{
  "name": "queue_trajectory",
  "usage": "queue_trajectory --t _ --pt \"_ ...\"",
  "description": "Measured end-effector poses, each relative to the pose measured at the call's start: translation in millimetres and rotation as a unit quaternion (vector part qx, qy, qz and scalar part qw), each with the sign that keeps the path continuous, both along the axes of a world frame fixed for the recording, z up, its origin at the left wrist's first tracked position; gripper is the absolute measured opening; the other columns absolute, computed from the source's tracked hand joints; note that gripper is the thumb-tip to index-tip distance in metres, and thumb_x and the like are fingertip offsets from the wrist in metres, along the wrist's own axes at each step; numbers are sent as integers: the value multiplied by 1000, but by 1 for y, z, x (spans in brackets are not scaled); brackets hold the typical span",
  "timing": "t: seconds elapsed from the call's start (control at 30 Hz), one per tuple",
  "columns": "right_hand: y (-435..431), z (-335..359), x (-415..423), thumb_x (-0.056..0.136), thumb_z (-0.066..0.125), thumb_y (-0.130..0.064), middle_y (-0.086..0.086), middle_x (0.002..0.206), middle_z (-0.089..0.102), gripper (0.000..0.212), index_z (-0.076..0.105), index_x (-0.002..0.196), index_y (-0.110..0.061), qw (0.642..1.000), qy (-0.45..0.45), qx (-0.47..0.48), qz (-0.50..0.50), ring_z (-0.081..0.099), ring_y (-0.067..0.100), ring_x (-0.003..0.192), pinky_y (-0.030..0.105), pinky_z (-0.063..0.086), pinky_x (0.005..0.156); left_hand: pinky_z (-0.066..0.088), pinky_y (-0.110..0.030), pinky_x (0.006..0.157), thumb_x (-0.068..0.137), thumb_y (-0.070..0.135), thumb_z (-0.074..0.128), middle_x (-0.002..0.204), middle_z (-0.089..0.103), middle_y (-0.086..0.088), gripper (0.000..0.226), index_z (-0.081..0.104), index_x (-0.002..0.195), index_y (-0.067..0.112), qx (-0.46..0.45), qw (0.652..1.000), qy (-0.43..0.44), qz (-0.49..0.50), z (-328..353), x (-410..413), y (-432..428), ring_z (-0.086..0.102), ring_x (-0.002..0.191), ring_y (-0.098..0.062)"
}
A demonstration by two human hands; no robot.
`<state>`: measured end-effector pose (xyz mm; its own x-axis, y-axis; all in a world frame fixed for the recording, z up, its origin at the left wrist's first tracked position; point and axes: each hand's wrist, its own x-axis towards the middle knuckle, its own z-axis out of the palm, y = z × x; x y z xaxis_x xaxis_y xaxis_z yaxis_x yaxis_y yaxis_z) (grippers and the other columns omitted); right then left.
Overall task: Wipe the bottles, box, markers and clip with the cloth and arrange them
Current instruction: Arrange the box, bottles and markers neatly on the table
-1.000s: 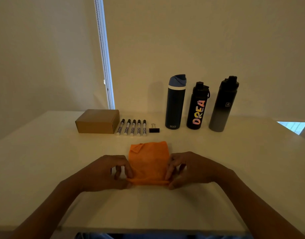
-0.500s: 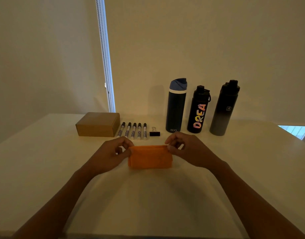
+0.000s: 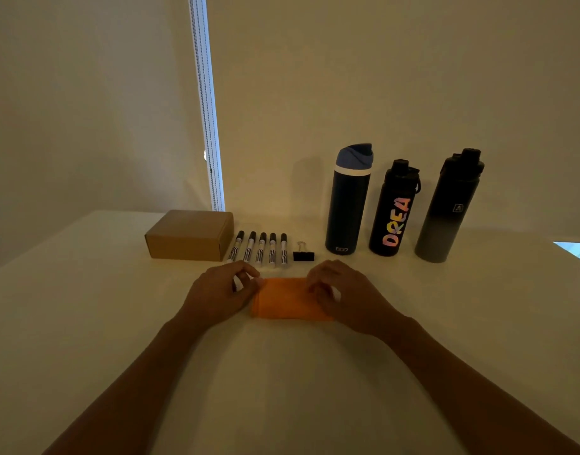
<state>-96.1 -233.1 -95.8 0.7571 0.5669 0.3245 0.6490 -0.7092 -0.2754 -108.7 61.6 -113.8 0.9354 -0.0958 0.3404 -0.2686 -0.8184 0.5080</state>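
While folded, cloth lies between both hands.

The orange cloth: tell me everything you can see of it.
The orange cloth looks like soft fabric, folded into a flat rectangle lying on the white table, just in front of the markers and clip. The left hand pinches its left edge; the right hand covers its right end.

Count on the desk: 3 bottles, i.e. blue-lidded bottle, black lettered bottle, black-to-grey bottle; 5 markers w/ black caps, side by side; 1 cardboard box; 1 black binder clip; 1 orange cloth; 2 hands, left & right.
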Motion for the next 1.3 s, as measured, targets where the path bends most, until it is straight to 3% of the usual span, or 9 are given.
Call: queue_trajectory --t 0.13,0.3,0.4,0.53,0.6,0.67,0.77,1.07,1.3 --pt "0 -3 -8 102 48 -39 -17 130 52 27 57 128 -40 996 -13 -47 68 47 0 112 17 41 95 50 -26 65 95 50 61 86 66 21 11 65 103 43 8 1000 -8 10 -2 -1 9 60 70 -2" --pt "11 12 -8 98 45 -59 -13 115 54 39 52 129 -38 992 -4 -105 68 51 3 91 21 46 83 51 -25 64 93 54 59 87 66 24 14 66 97 42 -1 1000 -14 26 -4 -5 11 60 71 0" --pt "19 2 -8 99 44 -56 -8 132 45 35 50 125 -34 984 -64 -135 94 42 7 115 27 39 101 50 -25 63 93 51 60 85 66 22 11 65 95 41 10 1000 -16 22 -5 -9 12 60 70 1" --pt "18 -6 -15 105 39 -44 -13 157 25 41 32 145 -42 986 87 -81 120 33 8 138 32 33 115 43 -22 64 93 44 63 87 63 21 5 66 96 41 32 999 -30 31 -9 -11 14 56 76 0" --pt "15 -7 -20 107 29 -51 -19 163 13 51 13 154 -47 982 109 -99 119 18 4 148 31 18 121 41 -23 67 94 39 61 91 61 20 7 67 98 40 47 997 -46 30 -14 -10 13 53 83 -1" --pt "10 -8 -23 105 23 -59 -21 165 -4 59 -2 157 -44 978 81 -147 124 -5 -3 150 29 4 122 40 -23 69 96 31 58 96 60 18 11 66 100 36 58 996 -60 23 -19 -10 10 49 90 -3" --pt "-6 -10 -26 103 18 -63 -22 163 -15 64 -12 155 -43 978 83 -164 95 -15 -6 147 31 -1 123 41 -28 76 97 30 53 103 59 12 14 64 105 33 92 993 -69 16 -21 -10 3 50 97 -10" --pt "-113 -14 -79 104 14 -58 -18 165 -8 61 -4 158 -37 985 76 -118 -97 -9 -3 149 30 2 125 36 -36 103 102 48 42 136 48 8 37 54 133 32 200 977 -26 -63 -18 -32 -91 42 125 -14" --pt "-205 -28 -126 107 22 -52 -11 166 12 58 13 160 -31 969 -13 -77 -233 6 2 151 27 9 123 32 -33 107 101 54 42 140 45 12 42 50 136 33 142 971 -31 -189 -13 -43 -200 39 128 -9"
